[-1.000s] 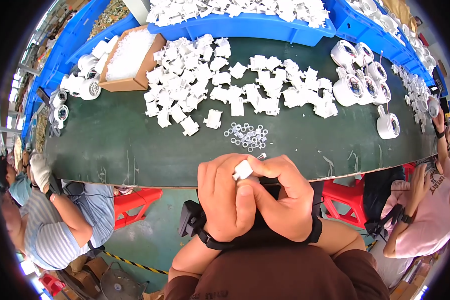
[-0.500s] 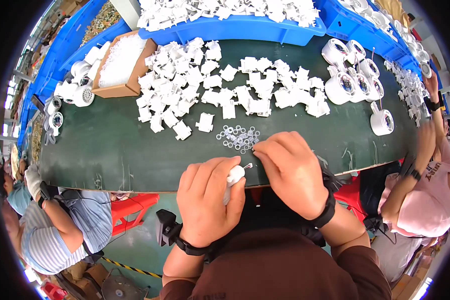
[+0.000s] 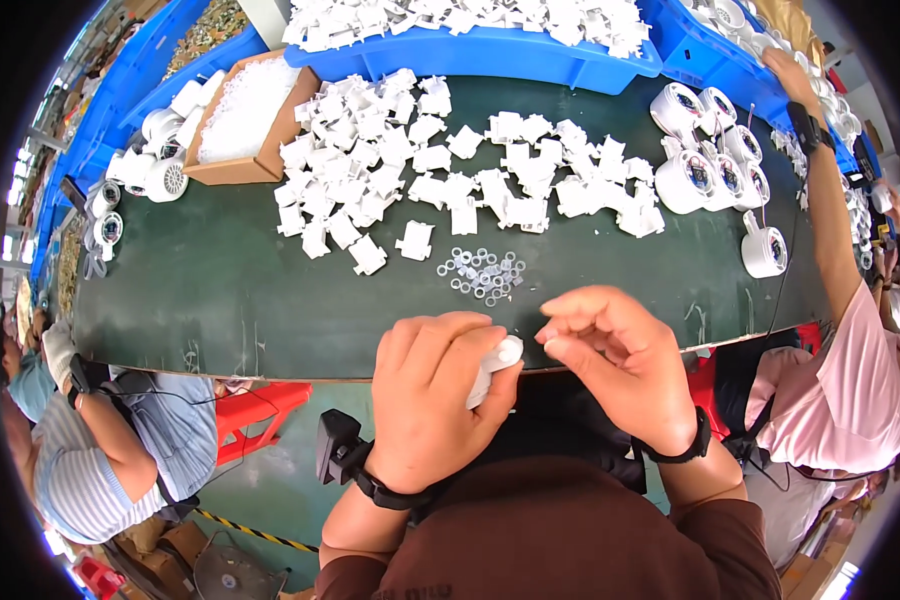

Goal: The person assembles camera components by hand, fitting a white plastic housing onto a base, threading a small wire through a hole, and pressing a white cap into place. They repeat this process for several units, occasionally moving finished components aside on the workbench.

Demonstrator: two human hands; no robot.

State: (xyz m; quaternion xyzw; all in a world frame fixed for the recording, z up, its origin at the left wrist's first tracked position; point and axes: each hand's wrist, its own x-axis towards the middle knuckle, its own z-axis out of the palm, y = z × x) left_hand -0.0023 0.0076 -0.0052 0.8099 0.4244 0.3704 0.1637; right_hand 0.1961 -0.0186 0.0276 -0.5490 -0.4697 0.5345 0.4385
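In my left hand [image 3: 435, 390], a small white plastic part [image 3: 500, 362] with a rounded end is gripped between thumb and fingers, its end pointing up and to the right. Just to the right is my right hand [image 3: 625, 360], its fingers curled and its thumb and fingertips close together. Whatever may lie between those fingertips is too small to tell. Beyond both hands, a loose pile of small clear rings [image 3: 482, 275] lies on the green tabletop [image 3: 270, 300].
Many white plastic pieces [image 3: 350, 170] cover the table's middle. A carton [image 3: 240, 165] of translucent bits stands left. Round white housings [image 3: 685, 180] sit at the right. Blue bins [image 3: 470, 65] line the back. A co-worker's arm [image 3: 830, 210] reaches toward a bin; another person sits left.
My right hand has drawn back from the rings toward me and slightly right. The left hand has shifted right and turned the white part. The right co-worker's arm now reaches to the bin.
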